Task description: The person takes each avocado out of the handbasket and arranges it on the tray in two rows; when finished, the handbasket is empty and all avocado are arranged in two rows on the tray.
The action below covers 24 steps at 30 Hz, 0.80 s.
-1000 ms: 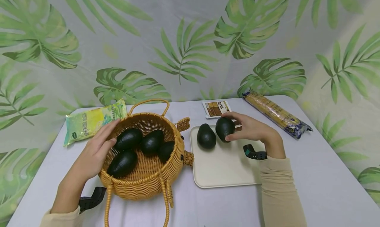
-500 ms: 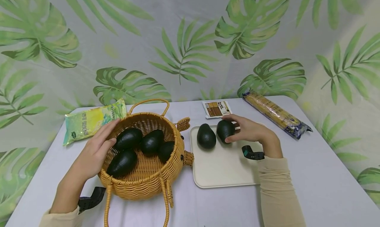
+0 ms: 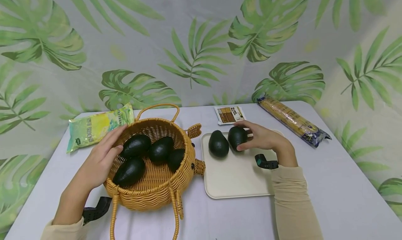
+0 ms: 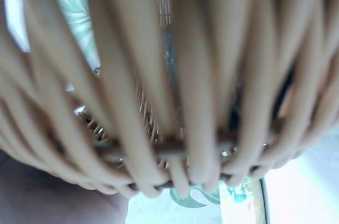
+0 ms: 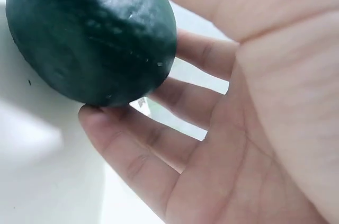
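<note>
My right hand (image 3: 262, 137) holds a dark green avocado (image 3: 236, 137) between thumb and fingers, over the cream tray (image 3: 238, 184). The right wrist view shows this avocado (image 5: 95, 38) up close, with fingertips along its side. A second avocado (image 3: 218, 143) lies on the tray just left of it. My left hand (image 3: 98, 163) rests along the left rim of a wicker basket (image 3: 147, 200), fingers straight and thumb over the rim. Several avocados (image 3: 135, 145) lie inside the basket. Its woven wall (image 4: 196, 91) fills most of the left wrist view, and the palm (image 4: 58, 197) shows below it.
A yellow-green packet (image 3: 97, 128) lies behind my left hand. Behind the tray is a small brown-and-white packet (image 3: 230, 114). A long golden packet (image 3: 292, 121) lies at the back right. One basket handle (image 3: 113, 215) hangs toward the front; another (image 3: 157, 107) stands at the back.
Almost nothing has moved. The right forearm has shifted slightly left, with the hand still around the avocado on the tray's side; the left hand stays at the basket rim.
</note>
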{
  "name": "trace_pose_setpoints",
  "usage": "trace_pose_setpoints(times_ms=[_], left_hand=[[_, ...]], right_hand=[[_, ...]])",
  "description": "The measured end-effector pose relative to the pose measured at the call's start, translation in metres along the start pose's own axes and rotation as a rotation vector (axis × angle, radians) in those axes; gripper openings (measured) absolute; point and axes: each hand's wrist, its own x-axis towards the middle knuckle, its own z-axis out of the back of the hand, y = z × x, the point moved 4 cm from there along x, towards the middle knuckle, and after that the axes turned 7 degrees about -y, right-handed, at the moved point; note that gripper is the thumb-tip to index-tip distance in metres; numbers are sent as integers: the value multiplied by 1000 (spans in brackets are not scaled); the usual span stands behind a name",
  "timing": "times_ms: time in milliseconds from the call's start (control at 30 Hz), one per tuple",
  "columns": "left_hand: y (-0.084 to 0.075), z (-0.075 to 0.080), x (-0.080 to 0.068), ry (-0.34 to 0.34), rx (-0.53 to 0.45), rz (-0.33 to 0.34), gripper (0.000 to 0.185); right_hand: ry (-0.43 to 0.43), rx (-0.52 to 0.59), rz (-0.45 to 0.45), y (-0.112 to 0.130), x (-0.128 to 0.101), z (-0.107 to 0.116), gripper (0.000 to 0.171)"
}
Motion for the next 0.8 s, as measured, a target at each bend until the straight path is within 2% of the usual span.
trace_pose_setpoints(times_ms=[233,800], left_hand=[[1,0,0,0,-1,-2,57],[1,0,0,-4,-1,-9,57]], right_hand=[[-1,-28,-20,2,-2,0,94],[-24,-50,2,5,-3,4,90]])
